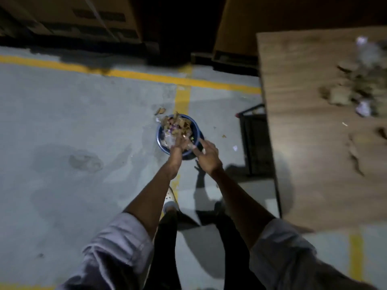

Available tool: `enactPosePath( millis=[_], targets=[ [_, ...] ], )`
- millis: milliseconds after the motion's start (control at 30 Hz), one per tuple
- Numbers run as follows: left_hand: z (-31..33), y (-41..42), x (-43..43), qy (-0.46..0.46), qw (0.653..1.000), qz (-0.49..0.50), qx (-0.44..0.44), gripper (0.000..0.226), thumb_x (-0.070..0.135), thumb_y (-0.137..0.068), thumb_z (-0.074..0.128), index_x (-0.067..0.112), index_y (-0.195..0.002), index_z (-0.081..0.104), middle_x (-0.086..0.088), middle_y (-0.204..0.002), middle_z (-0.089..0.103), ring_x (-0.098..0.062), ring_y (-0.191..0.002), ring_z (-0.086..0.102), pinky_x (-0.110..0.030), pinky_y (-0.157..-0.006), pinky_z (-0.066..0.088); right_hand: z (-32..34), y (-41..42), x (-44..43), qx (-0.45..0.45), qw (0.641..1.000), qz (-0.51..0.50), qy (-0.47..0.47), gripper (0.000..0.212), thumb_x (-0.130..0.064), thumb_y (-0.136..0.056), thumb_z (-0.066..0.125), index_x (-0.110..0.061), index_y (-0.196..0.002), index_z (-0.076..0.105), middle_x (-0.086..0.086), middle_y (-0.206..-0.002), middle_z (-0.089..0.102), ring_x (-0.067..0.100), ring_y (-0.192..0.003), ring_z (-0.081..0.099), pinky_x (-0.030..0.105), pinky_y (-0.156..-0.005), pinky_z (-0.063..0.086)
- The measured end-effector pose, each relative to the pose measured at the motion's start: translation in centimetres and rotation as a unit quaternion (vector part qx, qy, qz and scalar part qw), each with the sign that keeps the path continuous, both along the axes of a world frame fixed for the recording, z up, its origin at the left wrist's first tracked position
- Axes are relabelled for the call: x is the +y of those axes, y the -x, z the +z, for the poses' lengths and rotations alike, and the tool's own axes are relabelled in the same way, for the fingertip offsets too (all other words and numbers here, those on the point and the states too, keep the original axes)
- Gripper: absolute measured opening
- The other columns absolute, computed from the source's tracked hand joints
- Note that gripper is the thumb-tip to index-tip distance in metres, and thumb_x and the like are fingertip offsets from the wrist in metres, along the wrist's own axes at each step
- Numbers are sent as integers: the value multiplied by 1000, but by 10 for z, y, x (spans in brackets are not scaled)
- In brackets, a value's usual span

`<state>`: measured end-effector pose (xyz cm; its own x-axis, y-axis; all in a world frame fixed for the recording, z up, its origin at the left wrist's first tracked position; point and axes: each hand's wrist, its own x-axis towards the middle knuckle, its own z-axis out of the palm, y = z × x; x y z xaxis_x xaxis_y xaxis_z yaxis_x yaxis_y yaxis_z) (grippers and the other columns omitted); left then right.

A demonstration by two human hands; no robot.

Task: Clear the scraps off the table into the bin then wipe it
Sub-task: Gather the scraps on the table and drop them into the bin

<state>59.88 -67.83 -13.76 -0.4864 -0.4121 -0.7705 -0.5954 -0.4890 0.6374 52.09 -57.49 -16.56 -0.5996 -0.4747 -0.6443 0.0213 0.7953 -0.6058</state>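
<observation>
A person's two bare hands reach over a blue bin (160, 141) on the grey floor (83, 122) at the centre of the frame, the bin heaped with brown, white and purple scraps (177, 124). The left hand (177, 148) has its fingers spread over the heap, and motion blur hides whether anything is held in it; the right hand (206, 153), just beside it at the bin's near rim, is released with fingers splayed. Much of the bin's near side is covered by the hands. A few stray bits (160, 110) lie on the floor beside the bin, near a yellow painted line (182, 97). At the right of the frame stands the wooden desk (303, 143), its far edge cut off, carrying a blurred pile of more scraps (356, 86) in the upper right that cannot be made out piece by piece. A dark frame (254, 139) beneath the desk's left edge is too dim to identify. Rolled pale sleeves (117, 245) fill the bottom, and the upper part of the frame is lost in darkness.
</observation>
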Motion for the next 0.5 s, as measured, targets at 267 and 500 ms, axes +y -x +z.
enactPosePath(
  millis=[267,500],
  targets=[
    [169,48,121,-43,979,-126,156,66,49,-103,50,42,-161,21,6,-171,16,-21,-157,20,-51,-127,20,154,12,111,77,980,-144,113,50,-25,-101,59,-26,-150,50,3,-155,47,21,-146,37,47,-122,29],
    [214,111,223,27,958,-199,203,57,37,-110,39,33,-163,19,5,-171,11,-12,-154,19,-43,-123,22,209,92,250,130,954,-243,119,54,-42,-97,63,-34,-149,50,4,-159,39,23,-146,37,45,-120,33]
  ],
)
